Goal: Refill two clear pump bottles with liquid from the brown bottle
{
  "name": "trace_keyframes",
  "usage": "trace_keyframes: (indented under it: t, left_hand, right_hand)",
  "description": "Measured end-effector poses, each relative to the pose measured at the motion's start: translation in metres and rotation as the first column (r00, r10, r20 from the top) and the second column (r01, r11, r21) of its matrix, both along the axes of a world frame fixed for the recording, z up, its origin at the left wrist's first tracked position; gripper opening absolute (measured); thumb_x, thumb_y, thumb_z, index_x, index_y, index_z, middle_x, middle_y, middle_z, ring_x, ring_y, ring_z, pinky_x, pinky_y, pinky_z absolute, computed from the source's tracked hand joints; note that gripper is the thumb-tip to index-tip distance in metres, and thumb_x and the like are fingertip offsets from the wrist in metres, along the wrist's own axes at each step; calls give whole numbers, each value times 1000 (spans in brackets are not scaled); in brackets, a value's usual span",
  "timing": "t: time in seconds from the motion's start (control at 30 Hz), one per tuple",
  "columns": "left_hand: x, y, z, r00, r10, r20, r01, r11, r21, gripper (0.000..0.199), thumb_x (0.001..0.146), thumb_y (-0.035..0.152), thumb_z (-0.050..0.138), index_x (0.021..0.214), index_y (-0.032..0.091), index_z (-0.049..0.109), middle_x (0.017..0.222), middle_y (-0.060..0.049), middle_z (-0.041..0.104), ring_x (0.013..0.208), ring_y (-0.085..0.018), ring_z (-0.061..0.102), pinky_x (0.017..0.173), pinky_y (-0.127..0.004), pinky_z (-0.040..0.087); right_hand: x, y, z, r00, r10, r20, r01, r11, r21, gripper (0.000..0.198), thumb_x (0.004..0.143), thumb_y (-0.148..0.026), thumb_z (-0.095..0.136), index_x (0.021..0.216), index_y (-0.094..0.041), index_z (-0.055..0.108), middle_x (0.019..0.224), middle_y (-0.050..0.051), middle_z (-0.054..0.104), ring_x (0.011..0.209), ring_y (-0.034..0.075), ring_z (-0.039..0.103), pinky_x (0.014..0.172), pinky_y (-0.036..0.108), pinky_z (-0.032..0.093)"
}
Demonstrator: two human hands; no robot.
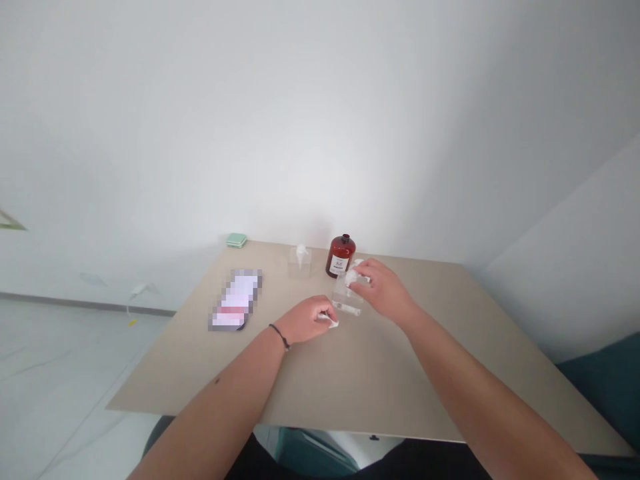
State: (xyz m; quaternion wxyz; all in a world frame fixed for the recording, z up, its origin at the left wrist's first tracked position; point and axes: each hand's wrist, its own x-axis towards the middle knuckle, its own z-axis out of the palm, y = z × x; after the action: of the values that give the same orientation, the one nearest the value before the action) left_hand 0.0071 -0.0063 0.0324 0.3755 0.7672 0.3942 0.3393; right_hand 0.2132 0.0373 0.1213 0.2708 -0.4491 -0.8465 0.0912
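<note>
My right hand (380,287) pinches a rounded white piece (352,277) at the top of a clear square glass block or container (347,306); how the two are joined is hidden. My left hand (311,319), with a dark cord round the wrist, is closed on a small flat white piece (329,321), perhaps paper or tissue, just in front of the clear container. Behind the right hand's fingers stands a reddish-brown bottle (341,257) with a white label and a dark neck.
Left of the bottle stands another clear square container (299,267) with a white ornament at its top. A phone (234,300) with a blurred lit screen lies on the beige table (360,387). At the back left corner sits a small green box (237,240). A white wall rises behind.
</note>
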Motion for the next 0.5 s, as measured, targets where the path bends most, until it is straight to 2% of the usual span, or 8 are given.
trace_keyframes:
  t: [0.13, 0.3, 0.4, 0.5]
  left_hand:
    - [1, 1, -4, 1000, 2, 1, -2, 1000, -23, 14, 79, 13, 58, 85, 19, 69, 92, -3, 68, 86, -17, 64, 81, -28, 49]
    - [1, 2, -8, 1000, 1, 5, -1, 999, -33, 10, 80, 20, 62, 85, 19, 70, 92, -3, 68, 85, -17, 63, 80, -28, 49]
    - [0, 3, -8, 1000, 11, 29, -9, 998, -57, 11, 81, 25, 63, 86, 18, 70, 91, -3, 67, 83, -16, 62, 75, -26, 49]
    - [1, 3, -7, 1000, 15, 25, -13, 997, -77, 11, 82, 26, 63, 85, 18, 71, 90, -3, 66, 82, -16, 62, 72, -25, 49]
  right_hand:
    - [-23, 16, 16, 994, 10, 109, -12, 1000, 18, 13, 83, -23, 62, 90, -20, 72, 98, 7, 69, 93, 22, 61, 86, 34, 44]
    - [-55, 32, 41, 963, -28, 267, 23, 1000, 21, 13, 82, -26, 60, 81, -19, 71, 87, 5, 69, 78, 18, 60, 70, 28, 39]
    - [-70, 41, 51, 916, -28, 399, 22, 1000, 19, 15, 82, -27, 58, 78, -19, 71, 86, 6, 72, 76, 19, 62, 64, 29, 37]
    - [-83, 48, 53, 848, -16, 530, -21, 998, 65, 18, 83, -29, 59, 83, -19, 73, 94, 11, 75, 83, 24, 66, 66, 31, 38]
